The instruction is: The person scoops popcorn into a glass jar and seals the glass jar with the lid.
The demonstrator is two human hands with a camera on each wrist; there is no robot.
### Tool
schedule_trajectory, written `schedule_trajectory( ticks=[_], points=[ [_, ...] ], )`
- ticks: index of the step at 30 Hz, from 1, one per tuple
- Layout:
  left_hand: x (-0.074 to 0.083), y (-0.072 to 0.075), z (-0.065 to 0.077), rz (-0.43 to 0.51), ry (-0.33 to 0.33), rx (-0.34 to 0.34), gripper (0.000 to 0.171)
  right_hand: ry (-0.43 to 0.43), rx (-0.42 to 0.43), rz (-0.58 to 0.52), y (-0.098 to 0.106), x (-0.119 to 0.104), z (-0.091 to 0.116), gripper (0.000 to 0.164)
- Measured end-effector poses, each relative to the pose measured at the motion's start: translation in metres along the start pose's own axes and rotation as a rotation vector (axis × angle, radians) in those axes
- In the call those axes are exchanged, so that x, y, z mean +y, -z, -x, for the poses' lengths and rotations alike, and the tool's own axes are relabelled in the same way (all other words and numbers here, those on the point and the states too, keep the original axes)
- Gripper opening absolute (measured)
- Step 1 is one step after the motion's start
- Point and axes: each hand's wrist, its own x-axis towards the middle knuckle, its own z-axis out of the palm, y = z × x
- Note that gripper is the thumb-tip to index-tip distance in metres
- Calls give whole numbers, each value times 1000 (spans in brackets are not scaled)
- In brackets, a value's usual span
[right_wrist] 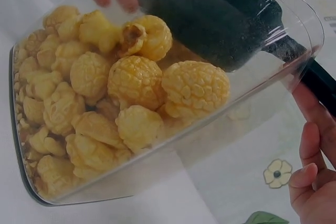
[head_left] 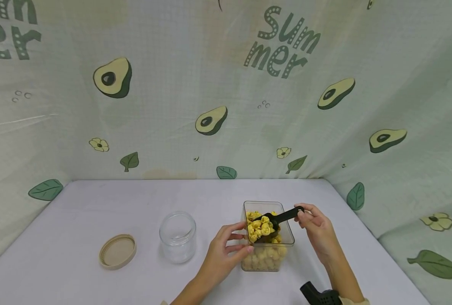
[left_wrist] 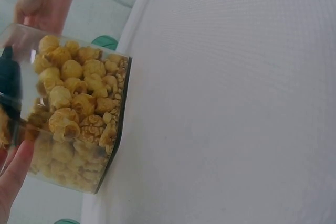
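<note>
A clear square plastic container (head_left: 289, 238) stands on the table, its lower part full of yellow popcorn (head_left: 264, 257). My left hand (head_left: 223, 254) holds the container at its left side, thumb near the front corner and fingers along the wall. My right hand (head_left: 319, 233) pinches the handle of a black scoop (head_left: 286, 215) above the container's right rim. The scoop's bowl lies inside the container, with popcorn heaped in it. Through the clear wall in the right wrist view, the dark bowl (right_wrist: 210, 19) sits above the loose popcorn (right_wrist: 89, 108).
An open clear round jar (head_left: 178, 243) stands left of the left hand. Farther left, a beige round lid (head_left: 117, 252) lies on the white table (head_left: 77, 212). A printed cloth (head_left: 164, 63) hangs behind the table. A black device (head_left: 321, 293) is on the right wrist.
</note>
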Motion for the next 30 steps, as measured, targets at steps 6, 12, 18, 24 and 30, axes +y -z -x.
schedule_trajectory(
  ticks=[6,12,18,24,30],
  points=[
    [0,0,0,-3,4,-4,51,-29,16,-36,3,0,0,17],
    [-1,-1,0,-3,0,1,51,-13,14,-60,1,1,0,18],
    [-1,0,1,3,3,6,52,27,-4,-64,-3,1,-2,20],
    [-1,-1,1,4,6,9,51,22,-5,-44,-4,1,-1,21],
    [-1,-2,0,5,1,6,51,42,-8,-71,-2,1,-2,21]
  ],
)
